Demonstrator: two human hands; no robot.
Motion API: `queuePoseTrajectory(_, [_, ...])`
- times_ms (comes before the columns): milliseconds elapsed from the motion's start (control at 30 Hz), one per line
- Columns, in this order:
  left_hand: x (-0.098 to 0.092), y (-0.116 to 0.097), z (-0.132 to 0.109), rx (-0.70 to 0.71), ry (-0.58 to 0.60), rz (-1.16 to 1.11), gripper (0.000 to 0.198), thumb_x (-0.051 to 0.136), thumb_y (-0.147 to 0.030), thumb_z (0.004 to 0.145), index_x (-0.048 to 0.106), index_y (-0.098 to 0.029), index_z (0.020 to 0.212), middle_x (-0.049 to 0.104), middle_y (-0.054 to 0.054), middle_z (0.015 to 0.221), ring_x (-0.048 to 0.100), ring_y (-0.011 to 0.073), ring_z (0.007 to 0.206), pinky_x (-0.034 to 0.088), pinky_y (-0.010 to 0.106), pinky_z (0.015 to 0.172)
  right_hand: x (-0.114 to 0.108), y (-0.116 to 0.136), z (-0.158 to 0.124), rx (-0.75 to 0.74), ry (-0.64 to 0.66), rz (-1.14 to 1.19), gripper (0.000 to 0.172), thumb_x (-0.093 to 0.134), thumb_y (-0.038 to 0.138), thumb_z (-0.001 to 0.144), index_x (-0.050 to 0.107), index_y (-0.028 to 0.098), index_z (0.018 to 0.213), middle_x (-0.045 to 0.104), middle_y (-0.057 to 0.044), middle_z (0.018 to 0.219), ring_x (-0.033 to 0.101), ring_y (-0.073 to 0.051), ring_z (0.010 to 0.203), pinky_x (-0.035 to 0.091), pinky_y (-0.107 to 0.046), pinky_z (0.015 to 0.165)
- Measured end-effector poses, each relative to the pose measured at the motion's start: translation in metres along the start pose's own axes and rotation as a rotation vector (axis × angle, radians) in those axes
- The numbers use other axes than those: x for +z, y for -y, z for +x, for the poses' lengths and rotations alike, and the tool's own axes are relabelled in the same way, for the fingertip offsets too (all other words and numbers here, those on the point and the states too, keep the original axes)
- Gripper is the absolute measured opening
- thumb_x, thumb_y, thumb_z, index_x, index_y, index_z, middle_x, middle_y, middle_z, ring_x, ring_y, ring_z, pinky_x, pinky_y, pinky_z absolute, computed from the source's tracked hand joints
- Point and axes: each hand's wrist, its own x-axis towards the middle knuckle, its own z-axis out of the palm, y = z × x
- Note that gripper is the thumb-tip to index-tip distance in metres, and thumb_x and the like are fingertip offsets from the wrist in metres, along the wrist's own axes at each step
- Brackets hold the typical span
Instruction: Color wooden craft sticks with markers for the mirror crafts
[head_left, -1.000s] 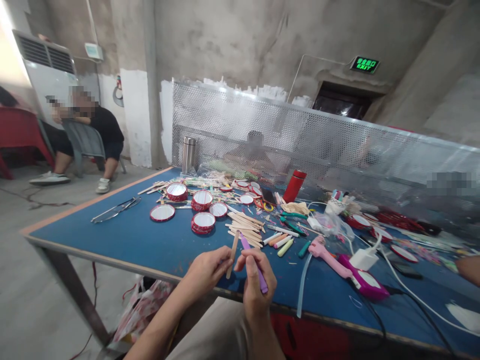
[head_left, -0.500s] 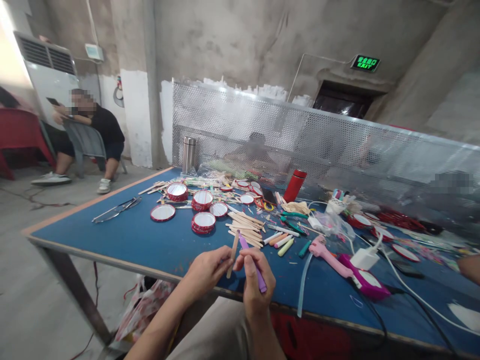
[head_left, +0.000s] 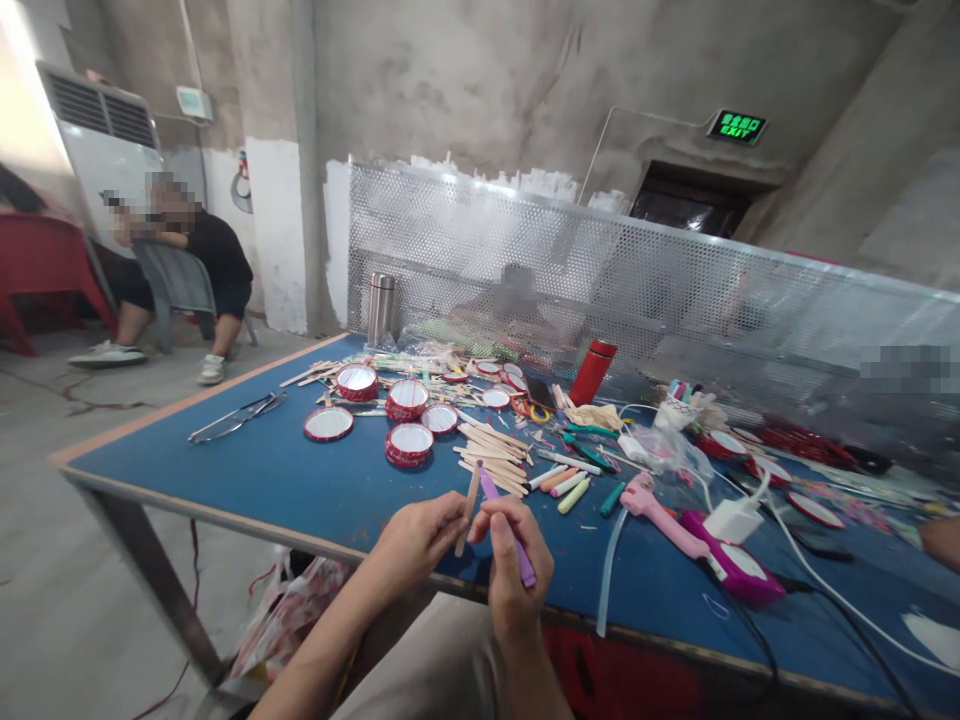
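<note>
My left hand (head_left: 426, 533) pinches a flat wooden craft stick (head_left: 468, 512) upright above the table's front edge. In my right hand (head_left: 517, 560) is a purple marker (head_left: 490, 487), held like a pen. Its tip end meets or nearly meets the top of the stick; I cannot tell whether they touch. Just beyond my hands lies a pile of wooden sticks (head_left: 491, 450). Several markers (head_left: 566, 482) lie to the right of that pile. Small round drums with red rims (head_left: 409, 443) stand farther left, some of them stacked.
A pink glue gun (head_left: 667, 518) and a purple device (head_left: 739, 570) with cables lie on the right. A red bottle (head_left: 594, 372) and a steel flask (head_left: 381, 310) stand at the back, before a perforated metal screen (head_left: 480, 235). Metal tongs (head_left: 238, 416) lie left. A person sits far left.
The whole view has shifted slightly. My hands keep almost the same pose, with the stick and the marker still together.
</note>
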Motion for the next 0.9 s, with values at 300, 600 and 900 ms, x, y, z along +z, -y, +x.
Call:
queuePoseTrajectory(300, [-0.0020,-0.0029,-0.0008,-0.006,0.005,-0.013,0.026,0.035,-0.034,0.093,0.049,-0.021,0.075,0.054,-0.004,0.069,0.048,0.0122,0.064,0.034,0.022,0.061,0.0001,-0.0010,-0.0021,0.011,-0.057,0.019,0.017,0.047,0.022,0.094,0.062,0.020,0.089,0.056,0.003,0.069,0.053,-0.011,0.062,0.041,-0.025,0.062])
queuePoseTrajectory(600, [-0.0012,-0.0012,-0.0003,-0.002,0.017,-0.012,0.027,0.033,-0.036,0.092,0.047,-0.021,0.073,0.053,-0.003,0.069,0.049,0.0130,0.064,0.034,0.023,0.062,0.0004,0.0035,-0.0001,-0.002,0.015,0.006,0.018,0.045,0.021,0.095,0.062,0.020,0.088,0.056,0.001,0.071,0.053,-0.012,0.064,0.042,-0.026,0.063])
queuePoseTrajectory(900, [-0.0012,-0.0011,0.0004,-0.012,0.020,-0.006,0.026,0.034,-0.035,0.092,0.045,-0.022,0.073,0.051,-0.004,0.068,0.047,0.0126,0.063,0.033,0.022,0.061,0.0005,0.0021,-0.0010,-0.002,-0.030,-0.002,0.018,0.045,0.022,0.094,0.062,0.021,0.089,0.057,0.003,0.069,0.053,-0.012,0.064,0.041,-0.026,0.065])
